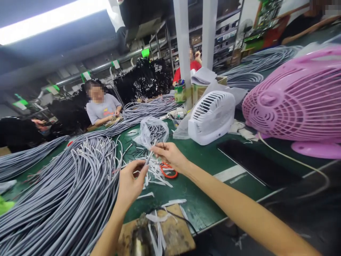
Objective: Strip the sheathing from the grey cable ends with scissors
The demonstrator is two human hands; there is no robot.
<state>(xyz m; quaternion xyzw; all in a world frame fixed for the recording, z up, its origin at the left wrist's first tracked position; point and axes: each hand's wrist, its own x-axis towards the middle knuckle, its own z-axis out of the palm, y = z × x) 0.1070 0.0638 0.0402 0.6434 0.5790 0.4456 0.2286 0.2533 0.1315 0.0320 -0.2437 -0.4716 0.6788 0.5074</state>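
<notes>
My left hand (pixel 131 181) is closed around the end of a thin grey cable (pixel 149 156) above the green table (pixel 202 156). My right hand (pixel 169 153) pinches the same cable end just beyond it, with a small dark piece at the fingertips. A big bundle of grey cables (pixel 66 192) lies to the left of my hands. White strips of stripped sheath (pixel 157 174) litter the table under them, next to an orange ring-shaped tool (pixel 168 170). A clear plastic bag of small dark parts (pixel 153 131) sits just behind my hands.
A white fan (pixel 211 117) and a pink fan (pixel 295 101) stand at the right. A wooden board (pixel 173 234) lies at the near edge. More cable bundles (pixel 149 108) stretch across the table. One person in grey sits opposite, another in red further back.
</notes>
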